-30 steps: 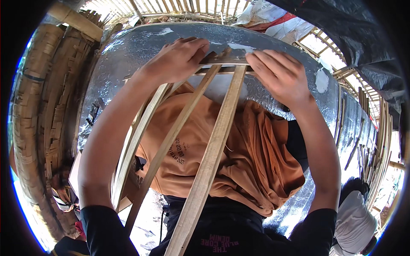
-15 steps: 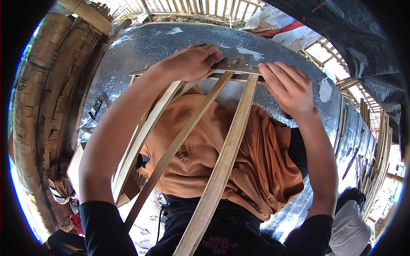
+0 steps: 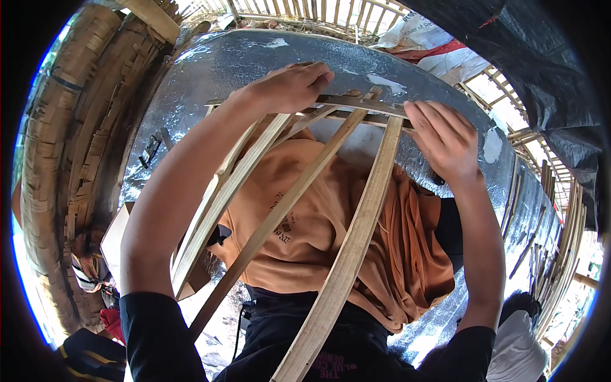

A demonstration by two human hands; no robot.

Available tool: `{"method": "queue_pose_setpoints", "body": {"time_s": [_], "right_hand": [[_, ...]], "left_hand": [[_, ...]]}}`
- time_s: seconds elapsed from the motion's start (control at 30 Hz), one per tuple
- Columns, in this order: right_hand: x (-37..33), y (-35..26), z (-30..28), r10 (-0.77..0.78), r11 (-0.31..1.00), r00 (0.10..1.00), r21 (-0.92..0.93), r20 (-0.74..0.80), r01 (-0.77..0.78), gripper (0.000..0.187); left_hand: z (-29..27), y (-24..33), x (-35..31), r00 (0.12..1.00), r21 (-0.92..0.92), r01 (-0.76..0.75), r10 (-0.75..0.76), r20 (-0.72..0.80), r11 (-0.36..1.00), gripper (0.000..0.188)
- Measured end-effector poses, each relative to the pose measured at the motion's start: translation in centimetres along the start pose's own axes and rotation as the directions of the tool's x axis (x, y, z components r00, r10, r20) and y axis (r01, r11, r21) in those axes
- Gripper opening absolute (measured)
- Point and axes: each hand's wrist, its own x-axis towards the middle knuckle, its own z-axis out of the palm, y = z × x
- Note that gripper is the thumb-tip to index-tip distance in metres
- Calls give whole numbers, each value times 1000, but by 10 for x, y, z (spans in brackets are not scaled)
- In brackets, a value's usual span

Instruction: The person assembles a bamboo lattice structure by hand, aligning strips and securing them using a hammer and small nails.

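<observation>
A frame of crossed bamboo strips lies over my lap, its long strips point(image 3: 359, 245) running from near my body up to a short crosspiece point(image 3: 366, 102) at the far end. My right hand point(image 3: 449, 137) has its fingers bent round the right end of that crosspiece. Farther left, my left hand point(image 3: 296, 86) is closed over the crosspiece, with most of its fingertips hidden from sight. Several thinner strips cross under the left forearm. Beneath the frame, a bunched orange cloth point(image 3: 299, 210) with dark lettering covers my lap.
A shiny silver sheet point(image 3: 210, 70) spreads beyond my hands. Woven bamboo point(image 3: 48, 159) stands at the left, and a black tarp point(image 3: 547, 63) hangs at the upper right. Loose bamboo strips point(image 3: 566, 248) lean at the right. A small black object point(image 3: 150, 151) lies on the sheet.
The view has shifted slightly, so surroundings and frame sit a little farther right. My right hand has moved right and slightly nearer with the crosspiece end; the left stays closed over it.
</observation>
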Motion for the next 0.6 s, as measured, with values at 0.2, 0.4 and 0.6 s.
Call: {"method": "queue_pose_setpoints", "body": {"time_s": [0.2,0.4,0.6], "right_hand": [[6,-2,-3,-2,1000,1000,19,24,1,28],[2,-3,-4,-12,1000,1000,16,18,11,27],[-4,-5,-5,4,1000,1000,17,28,-5,28]], "left_hand": [[11,-11,-7,998,31,-44,45,-31,999,25],[12,-3,-30,961,244,-184,227,-158,952,31],[17,33,-76,968,459,-23,134,-212,888,50]]}}
